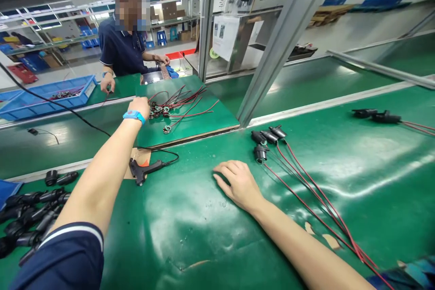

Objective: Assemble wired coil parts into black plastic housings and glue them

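My left hand [140,107], with a blue wristband, reaches far forward to the left side of a pile of small round parts with red and black wires [159,111] on a raised green board [190,122]. Its fingertips are hidden, so whether it grips one of them does not show. On the green bench my right hand [238,184] rests with bent fingers and the thumb apart, holding nothing. To its right lie several black sockets [269,136] with long red wires trailing toward me. A black glue gun [144,170] lies on a piece of cardboard below my left forearm.
Several black housings [34,208] are heaped at the left. Across the bench stands a co-worker [122,50], one hand near a blue crate [50,99] of wired parts. A slanted metal post [282,45] rises beside the board. More black sockets [377,116] lie far right.
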Available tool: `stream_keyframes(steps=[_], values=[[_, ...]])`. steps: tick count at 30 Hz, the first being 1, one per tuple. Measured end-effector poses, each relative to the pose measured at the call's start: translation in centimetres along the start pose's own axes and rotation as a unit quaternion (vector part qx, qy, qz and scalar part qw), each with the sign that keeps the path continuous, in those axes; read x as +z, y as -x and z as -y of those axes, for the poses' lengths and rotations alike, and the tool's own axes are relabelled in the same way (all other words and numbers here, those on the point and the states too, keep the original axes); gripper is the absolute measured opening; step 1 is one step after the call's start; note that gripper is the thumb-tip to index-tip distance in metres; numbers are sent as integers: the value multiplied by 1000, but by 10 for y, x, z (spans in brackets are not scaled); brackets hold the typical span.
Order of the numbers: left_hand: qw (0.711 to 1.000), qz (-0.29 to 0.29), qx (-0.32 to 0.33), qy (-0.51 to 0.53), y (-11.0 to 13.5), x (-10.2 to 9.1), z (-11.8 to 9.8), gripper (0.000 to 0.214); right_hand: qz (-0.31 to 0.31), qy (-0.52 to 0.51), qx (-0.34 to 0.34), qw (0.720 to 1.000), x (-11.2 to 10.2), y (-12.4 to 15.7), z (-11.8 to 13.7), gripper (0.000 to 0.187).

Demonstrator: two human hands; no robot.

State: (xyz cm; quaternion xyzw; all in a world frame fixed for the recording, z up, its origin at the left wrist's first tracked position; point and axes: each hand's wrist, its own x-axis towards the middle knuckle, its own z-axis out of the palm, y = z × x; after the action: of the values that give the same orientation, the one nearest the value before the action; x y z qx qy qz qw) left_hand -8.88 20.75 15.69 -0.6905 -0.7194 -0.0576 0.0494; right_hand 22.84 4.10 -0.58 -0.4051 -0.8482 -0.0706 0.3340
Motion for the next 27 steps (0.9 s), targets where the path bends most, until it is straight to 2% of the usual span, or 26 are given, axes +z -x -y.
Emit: stream_keyframes(steps=[3,4,6,7,9,11,13,16,17,19,21,23,25,27], values=[[995,-64,58,40,39,-14,-14,34,-46,36,-18,998,-7,3,8,13],[991,-75,93,62,62,-15,-17,34,-63,45,-30,997,-10,5,16,15],[960,-92,210,161,118,-7,-20,29,-95,61,-75,991,-16,9,38,22],[945,-73,250,199,149,1,-20,27,-108,67,-105,986,-18,10,52,25],[931,-19,278,236,208,24,-17,27,-109,60,-161,979,-18,11,81,28],[936,44,261,231,257,48,-12,31,-65,21,-186,980,-14,7,106,34],[947,86,227,211,291,66,-5,34,8,-37,-185,982,-5,3,125,40],[953,109,209,191,308,71,14,50,96,-79,-183,975,11,-1,143,43],[954,107,209,189,306,67,24,58,117,-81,-182,973,14,-2,148,43],[965,76,188,165,299,53,54,57,146,-74,-176,971,19,-2,156,45],[992,11,103,73,292,39,94,40,169,-90,-156,969,20,-3,163,48],[999,-23,-2,-43,288,30,139,45,196,-147,-104,964,20,-6,167,42],[991,-5,-81,-110,287,31,178,47,221,-206,-45,952,20,-11,167,28],[986,41,-109,-117,288,39,205,46,234,-238,-3,942,20,-18,164,18]])
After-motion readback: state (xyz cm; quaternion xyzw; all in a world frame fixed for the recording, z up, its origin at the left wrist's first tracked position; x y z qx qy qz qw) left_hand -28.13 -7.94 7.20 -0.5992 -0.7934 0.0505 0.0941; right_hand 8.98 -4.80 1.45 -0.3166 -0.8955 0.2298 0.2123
